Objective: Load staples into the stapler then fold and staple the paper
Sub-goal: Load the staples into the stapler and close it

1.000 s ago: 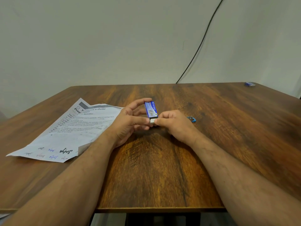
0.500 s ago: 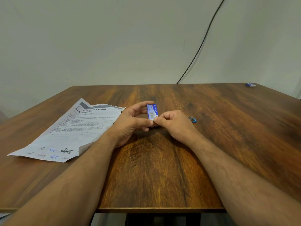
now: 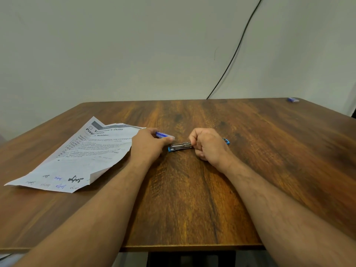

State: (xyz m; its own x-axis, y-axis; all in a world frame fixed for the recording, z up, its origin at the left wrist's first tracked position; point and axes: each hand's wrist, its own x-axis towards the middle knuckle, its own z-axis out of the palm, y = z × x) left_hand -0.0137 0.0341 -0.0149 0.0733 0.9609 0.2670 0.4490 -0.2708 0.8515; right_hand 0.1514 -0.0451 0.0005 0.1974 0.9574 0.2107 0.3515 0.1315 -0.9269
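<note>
A small blue stapler (image 3: 179,146) lies opened flat on the wooden table (image 3: 192,199), its metal rail facing up and one blue end (image 3: 226,140) showing past my right hand. My right hand (image 3: 209,146) has its fingers curled, and thumb and forefinger pinch the right end of the rail. Whether a staple strip sits between them is hidden. My left hand (image 3: 149,144) holds the blue staple box (image 3: 163,135) low at the table, just left of the stapler. The printed paper (image 3: 82,157) lies creased to the left, its edge under my left wrist.
Another small blue item (image 3: 293,100) lies at the table's far right corner. A black cable (image 3: 237,49) runs down the wall behind the table. The table's front edge (image 3: 192,247) is close to me.
Both hands dropped from holding the staple box up together. My left hand carried the box down to the table, and my right hand let go of it and moved onto the stapler.
</note>
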